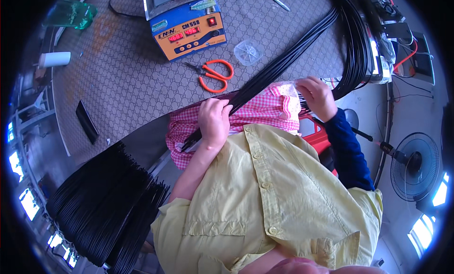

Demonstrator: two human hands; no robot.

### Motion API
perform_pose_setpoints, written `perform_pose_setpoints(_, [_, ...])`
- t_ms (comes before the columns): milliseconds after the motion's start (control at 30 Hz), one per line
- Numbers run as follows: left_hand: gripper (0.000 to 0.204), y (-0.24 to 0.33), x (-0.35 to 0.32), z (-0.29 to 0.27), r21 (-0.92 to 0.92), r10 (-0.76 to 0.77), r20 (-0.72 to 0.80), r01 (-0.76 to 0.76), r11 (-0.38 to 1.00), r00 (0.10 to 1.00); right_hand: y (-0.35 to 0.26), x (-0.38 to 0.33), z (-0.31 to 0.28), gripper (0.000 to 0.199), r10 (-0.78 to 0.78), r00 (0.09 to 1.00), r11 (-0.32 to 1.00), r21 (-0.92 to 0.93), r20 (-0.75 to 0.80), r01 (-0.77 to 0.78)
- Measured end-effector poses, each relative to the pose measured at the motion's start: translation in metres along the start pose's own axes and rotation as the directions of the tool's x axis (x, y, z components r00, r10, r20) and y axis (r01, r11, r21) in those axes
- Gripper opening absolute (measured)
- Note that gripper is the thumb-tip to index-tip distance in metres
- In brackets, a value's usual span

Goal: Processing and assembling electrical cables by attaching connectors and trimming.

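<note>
My left hand (214, 122) is closed round the lower part of a bundle of thin black cables (288, 52) at the table's near edge. Their cut ends (190, 141) stick out below that hand, over a pink checked cloth (265, 107) on my lap. The bundle runs up to the far right of the table and loops back down. My right hand (318, 97) is held beside the loop with its fingers curled together. What it pinches, if anything, is too small to make out. Orange-handled snips (215, 75) lie on the table beyond my left hand.
A blue and orange electric device (189, 33) with a red display stands on the patterned table (123, 85). Near it is a clear plastic disc (248, 52). A large stack of black cables (101, 203) hangs at the lower left. A fan (415, 165) is at the right.
</note>
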State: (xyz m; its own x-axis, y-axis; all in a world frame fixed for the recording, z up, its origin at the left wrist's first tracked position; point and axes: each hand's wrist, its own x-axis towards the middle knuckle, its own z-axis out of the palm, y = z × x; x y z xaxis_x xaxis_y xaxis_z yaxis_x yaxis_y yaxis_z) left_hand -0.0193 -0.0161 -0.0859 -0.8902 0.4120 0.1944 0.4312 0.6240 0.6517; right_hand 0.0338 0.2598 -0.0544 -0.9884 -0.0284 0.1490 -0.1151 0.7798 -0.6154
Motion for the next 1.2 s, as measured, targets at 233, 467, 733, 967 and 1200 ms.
perform_pose_setpoints(233, [0.019, 0.043, 0.004, -0.027, -0.079, 0.173, -0.067, -0.178, 0.981, 0.983, -0.086, 0.048, 0.019, 0.024, -0.389, 0.921, 0.909, -0.158, 0.01, 0.386])
perform_pose_setpoints(467, [0.011, 0.034, -0.004, -0.087, 0.104, 0.121, 0.277, -0.155, 0.982, 0.953, -0.057, 0.021, -0.013, 0.016, -0.149, 0.902, 0.978, -0.077, 0.406, 0.196])
perform_pose_setpoints(733, [0.024, 0.058, 0.011, -0.068, 0.103, 0.266, 0.106, -0.277, 0.955, 0.958, -0.089, 0.038, 0.045, 0.02, -0.299, 0.934, 0.8, 0.584, 0.195, 0.134])
perform_pose_setpoints(967, [0.028, 0.037, 0.009, -0.083, -0.777, -0.373, 0.164, 0.353, 0.522, 0.913, -0.096, 0.037, 0.026, 0.01, 0.075, 0.895, 0.499, 0.761, 0.439, -0.415])
perform_pose_setpoints(1200, [0.019, 0.033, 0.013, -0.067, -0.913, -0.193, 0.407, 0.4, -0.075, 0.893, -0.094, 0.034, 0.02, 0.011, 0.039, 0.823, 0.43, 0.734, 0.567, -0.526])
